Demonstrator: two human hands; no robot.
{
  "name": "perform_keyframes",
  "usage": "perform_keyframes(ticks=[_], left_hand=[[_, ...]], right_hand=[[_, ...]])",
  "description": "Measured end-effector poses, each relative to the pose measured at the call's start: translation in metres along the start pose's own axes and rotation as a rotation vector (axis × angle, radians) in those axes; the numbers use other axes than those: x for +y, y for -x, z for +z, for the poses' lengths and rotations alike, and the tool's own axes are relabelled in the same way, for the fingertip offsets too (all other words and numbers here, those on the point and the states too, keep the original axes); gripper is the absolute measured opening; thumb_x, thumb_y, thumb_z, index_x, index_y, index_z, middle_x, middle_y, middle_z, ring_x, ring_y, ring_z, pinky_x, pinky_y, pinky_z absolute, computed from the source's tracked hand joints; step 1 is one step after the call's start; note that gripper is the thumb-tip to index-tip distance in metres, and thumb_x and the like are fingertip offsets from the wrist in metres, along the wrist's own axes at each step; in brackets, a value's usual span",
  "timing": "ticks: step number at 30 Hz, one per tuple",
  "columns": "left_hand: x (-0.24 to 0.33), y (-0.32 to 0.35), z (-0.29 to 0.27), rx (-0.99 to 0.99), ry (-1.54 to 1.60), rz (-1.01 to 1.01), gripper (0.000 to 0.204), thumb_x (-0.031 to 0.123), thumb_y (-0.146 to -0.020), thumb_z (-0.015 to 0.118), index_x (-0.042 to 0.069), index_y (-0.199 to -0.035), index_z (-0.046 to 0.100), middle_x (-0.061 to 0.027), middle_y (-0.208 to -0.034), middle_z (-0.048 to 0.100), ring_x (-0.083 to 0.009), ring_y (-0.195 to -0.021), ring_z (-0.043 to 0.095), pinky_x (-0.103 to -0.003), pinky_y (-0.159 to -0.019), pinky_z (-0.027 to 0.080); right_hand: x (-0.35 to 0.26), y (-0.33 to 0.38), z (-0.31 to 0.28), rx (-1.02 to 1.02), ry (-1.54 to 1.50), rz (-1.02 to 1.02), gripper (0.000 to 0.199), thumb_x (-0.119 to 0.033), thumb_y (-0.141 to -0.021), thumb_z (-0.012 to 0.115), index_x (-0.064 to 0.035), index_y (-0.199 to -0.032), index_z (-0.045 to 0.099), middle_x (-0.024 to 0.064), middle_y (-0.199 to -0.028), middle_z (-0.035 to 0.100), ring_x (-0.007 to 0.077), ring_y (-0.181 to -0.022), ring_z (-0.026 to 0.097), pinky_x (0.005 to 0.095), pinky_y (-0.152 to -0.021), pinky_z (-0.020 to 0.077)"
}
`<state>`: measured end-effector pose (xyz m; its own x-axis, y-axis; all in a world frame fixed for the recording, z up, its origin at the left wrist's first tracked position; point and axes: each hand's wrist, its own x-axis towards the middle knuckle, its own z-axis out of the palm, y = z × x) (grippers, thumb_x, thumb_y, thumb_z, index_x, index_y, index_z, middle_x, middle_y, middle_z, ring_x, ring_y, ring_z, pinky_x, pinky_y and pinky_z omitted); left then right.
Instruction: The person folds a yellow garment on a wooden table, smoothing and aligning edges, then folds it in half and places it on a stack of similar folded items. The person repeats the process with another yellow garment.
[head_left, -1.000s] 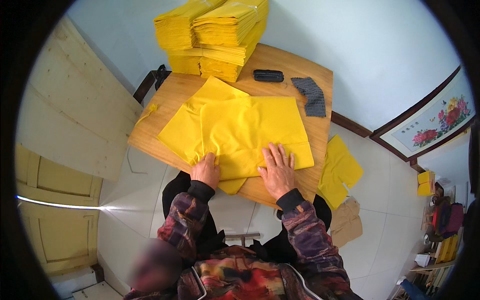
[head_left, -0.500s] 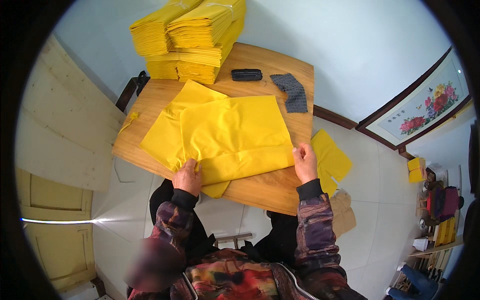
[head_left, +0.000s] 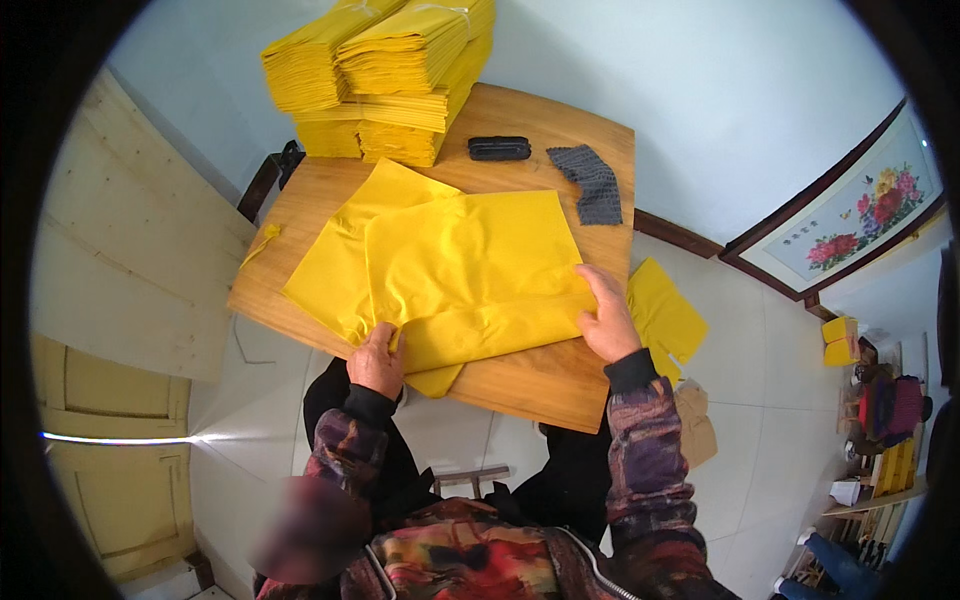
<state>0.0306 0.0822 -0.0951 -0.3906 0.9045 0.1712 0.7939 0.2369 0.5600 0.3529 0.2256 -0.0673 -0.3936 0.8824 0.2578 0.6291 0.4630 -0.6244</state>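
A yellow fabric piece (head_left: 470, 240), like a flat cloth bag, lies on the wooden table with a strip folded over along its near edge. Beneath it, turned at an angle, is another yellow piece (head_left: 330, 270). My left hand (head_left: 377, 362) is closed on the near left corner of the top piece, pinching the fabric. At the right end of the folded strip rests my right hand (head_left: 610, 318), its thumb and fingers apart along the edge. What lies under its fingertips is partly hidden.
Tied stacks of folded yellow fabric (head_left: 400, 60) stand at the table's far left. A black case (head_left: 499, 148) and a grey cloth scrap (head_left: 590, 185) lie at the back of the wooden table (head_left: 520, 385). Yellow pieces (head_left: 665, 315) are on the floor to the right.
My right hand has loosened its pinch at the strip's right end and spread its fingers up along the edge. My left hand keeps to the near left corner.
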Motion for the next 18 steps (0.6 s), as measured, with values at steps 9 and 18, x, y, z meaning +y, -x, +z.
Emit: perform_keyframes(ticks=[9, 18], left_hand=[[-0.005, 0.012, -0.002, 0.128, 0.145, 0.097, 0.012, 0.017, -0.088, 0.067, 0.008, -0.095, 0.062, -0.0175, -0.082, 0.066, -0.0394, -0.078, 0.065, -0.042, -0.065, 0.052], [-0.008, 0.016, -0.001, 0.16, 0.181, 0.159, 0.012, 0.013, -0.087, 0.067, 0.009, -0.096, 0.061, -0.0165, -0.082, 0.066, -0.0375, -0.078, 0.066, -0.04, -0.065, 0.053]], right_hand=[[-0.034, -0.056, -0.019, -0.75, 0.236, 0.001, 0.076, -0.032, -0.073, 0.07, -0.0074, -0.139, 0.043, 0.0164, -0.138, 0.049, 0.0346, -0.13, 0.04, 0.0402, -0.11, 0.0314], [-0.031, -0.06, -0.043, -0.874, 0.341, 0.066, 0.057, -0.032, -0.073, 0.077, -0.0026, -0.119, 0.059, 0.0196, -0.122, 0.058, 0.0371, -0.118, 0.048, 0.0435, -0.102, 0.0387]])
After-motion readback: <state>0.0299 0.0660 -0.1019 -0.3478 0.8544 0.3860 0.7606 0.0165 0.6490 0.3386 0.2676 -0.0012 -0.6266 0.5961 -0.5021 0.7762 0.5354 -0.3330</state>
